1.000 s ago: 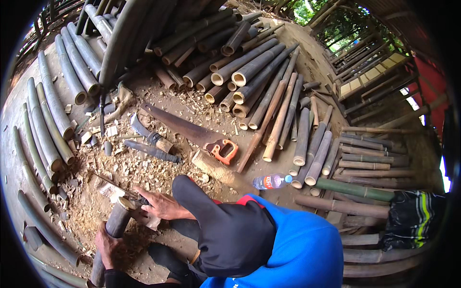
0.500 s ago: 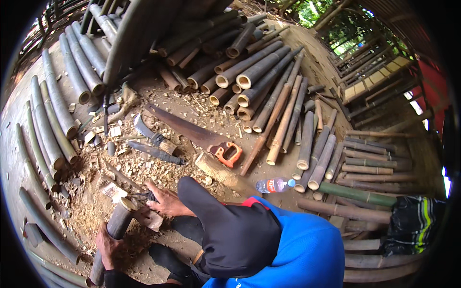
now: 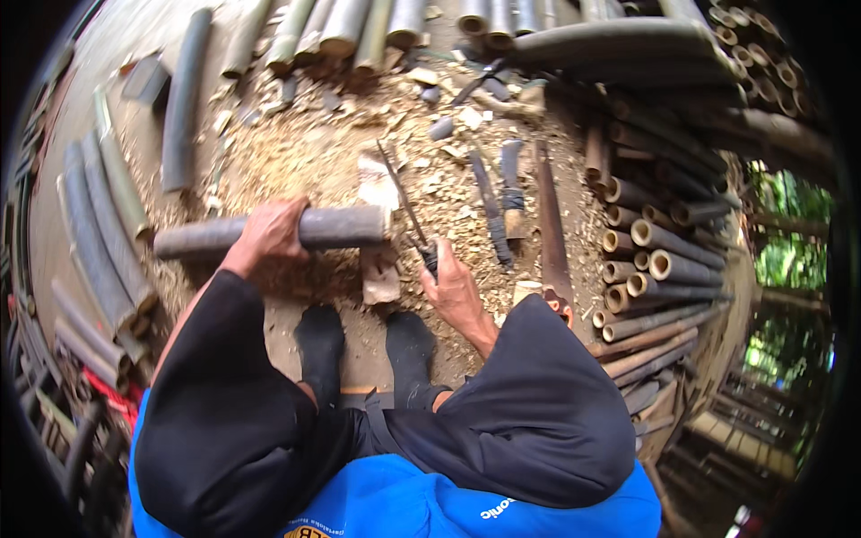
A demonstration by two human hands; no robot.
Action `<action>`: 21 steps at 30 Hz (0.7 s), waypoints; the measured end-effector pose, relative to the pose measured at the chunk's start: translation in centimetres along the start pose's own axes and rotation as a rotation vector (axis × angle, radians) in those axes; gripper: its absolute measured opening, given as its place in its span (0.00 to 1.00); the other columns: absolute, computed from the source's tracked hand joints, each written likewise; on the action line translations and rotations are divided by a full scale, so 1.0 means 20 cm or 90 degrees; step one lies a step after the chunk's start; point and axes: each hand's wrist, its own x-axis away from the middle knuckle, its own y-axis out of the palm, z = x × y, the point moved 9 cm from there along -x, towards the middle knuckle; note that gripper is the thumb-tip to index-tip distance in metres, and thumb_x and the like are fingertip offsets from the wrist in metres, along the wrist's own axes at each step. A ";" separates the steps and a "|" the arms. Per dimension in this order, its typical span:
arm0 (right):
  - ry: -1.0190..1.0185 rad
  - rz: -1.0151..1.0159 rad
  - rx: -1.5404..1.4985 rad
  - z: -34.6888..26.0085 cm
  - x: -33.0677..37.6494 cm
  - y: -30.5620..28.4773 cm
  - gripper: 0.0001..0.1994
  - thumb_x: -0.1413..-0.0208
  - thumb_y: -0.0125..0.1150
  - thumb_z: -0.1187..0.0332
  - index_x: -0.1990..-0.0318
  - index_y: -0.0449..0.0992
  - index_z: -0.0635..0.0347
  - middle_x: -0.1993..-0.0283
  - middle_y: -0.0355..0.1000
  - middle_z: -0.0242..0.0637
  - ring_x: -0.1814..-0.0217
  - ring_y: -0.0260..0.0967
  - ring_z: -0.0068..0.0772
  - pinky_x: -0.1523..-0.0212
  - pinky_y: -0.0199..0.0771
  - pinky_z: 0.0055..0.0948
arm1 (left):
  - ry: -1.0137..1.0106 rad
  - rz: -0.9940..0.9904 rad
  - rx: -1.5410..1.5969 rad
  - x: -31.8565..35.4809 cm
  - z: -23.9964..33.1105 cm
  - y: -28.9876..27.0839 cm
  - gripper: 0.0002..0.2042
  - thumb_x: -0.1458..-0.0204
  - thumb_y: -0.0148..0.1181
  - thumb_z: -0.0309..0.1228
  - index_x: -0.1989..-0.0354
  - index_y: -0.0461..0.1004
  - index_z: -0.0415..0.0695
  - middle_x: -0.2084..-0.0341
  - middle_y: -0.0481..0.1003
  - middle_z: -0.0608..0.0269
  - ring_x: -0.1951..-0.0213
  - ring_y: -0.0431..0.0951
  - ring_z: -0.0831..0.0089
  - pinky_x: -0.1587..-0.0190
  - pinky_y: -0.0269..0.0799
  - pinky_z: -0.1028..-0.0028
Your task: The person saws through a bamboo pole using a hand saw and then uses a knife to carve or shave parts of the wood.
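My left hand (image 3: 266,236) grips a grey-brown bamboo section (image 3: 341,227) that lies crosswise over a small wooden block (image 3: 379,278). My right hand (image 3: 455,289) is closed on the dark handle of a thin long blade (image 3: 405,207), whose tip points away over the chip-strewn ground. The blade passes just right of the bamboo's cut end. My two feet in dark socks (image 3: 363,345) rest below the block. Black sleeves and a blue shirt fill the lower frame.
A hand saw (image 3: 550,233) and two knives (image 3: 499,202) lie on the wood chips to the right. Stacked bamboo poles (image 3: 641,260) sit at the right, more at the top (image 3: 359,27) and left (image 3: 99,233).
The view has swung round, so the pile now sits right and top. My left hand has brought the bamboo section crosswise over the block, and my right hand now holds the blade beside it.
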 end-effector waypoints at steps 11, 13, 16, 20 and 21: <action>-0.166 0.035 0.123 -0.22 -0.07 0.03 0.26 0.31 0.63 0.70 0.33 0.61 0.73 0.58 0.77 0.57 0.66 0.82 0.45 0.68 0.85 0.44 | -0.055 -0.048 -0.011 0.05 0.07 -0.02 0.32 0.69 0.81 0.44 0.58 0.73 0.40 0.66 0.81 0.45 0.59 0.84 0.45 0.55 0.79 0.54; -0.096 -0.021 0.222 -0.07 -0.10 0.13 0.22 0.32 0.62 0.72 0.37 0.62 0.72 0.63 0.77 0.57 0.75 0.77 0.43 0.77 0.81 0.45 | -0.055 -0.043 -0.016 0.07 0.06 -0.02 0.30 0.68 0.80 0.43 0.58 0.74 0.40 0.66 0.82 0.45 0.58 0.85 0.46 0.54 0.80 0.54; -0.130 -0.005 0.235 -0.23 -0.10 0.08 0.20 0.31 0.62 0.71 0.39 0.63 0.73 0.66 0.77 0.55 0.76 0.77 0.43 0.78 0.81 0.41 | -0.062 -0.047 -0.019 0.10 0.04 0.00 0.30 0.68 0.80 0.42 0.57 0.74 0.40 0.66 0.82 0.45 0.58 0.85 0.45 0.54 0.80 0.54; -0.282 0.141 0.053 -0.59 -0.06 -0.15 0.19 0.28 0.61 0.69 0.39 0.64 0.71 0.62 0.77 0.49 0.71 0.82 0.43 0.74 0.85 0.36 | -0.067 -0.054 0.001 0.08 0.03 -0.02 0.32 0.69 0.80 0.44 0.57 0.74 0.40 0.66 0.81 0.45 0.59 0.84 0.45 0.55 0.79 0.54; -0.346 0.199 0.081 -0.64 -0.04 -0.20 0.20 0.29 0.61 0.70 0.39 0.63 0.72 0.66 0.77 0.48 0.71 0.82 0.43 0.74 0.85 0.37 | -0.053 -0.042 -0.002 0.07 0.04 -0.03 0.31 0.70 0.80 0.44 0.57 0.74 0.40 0.67 0.82 0.45 0.59 0.84 0.44 0.54 0.79 0.53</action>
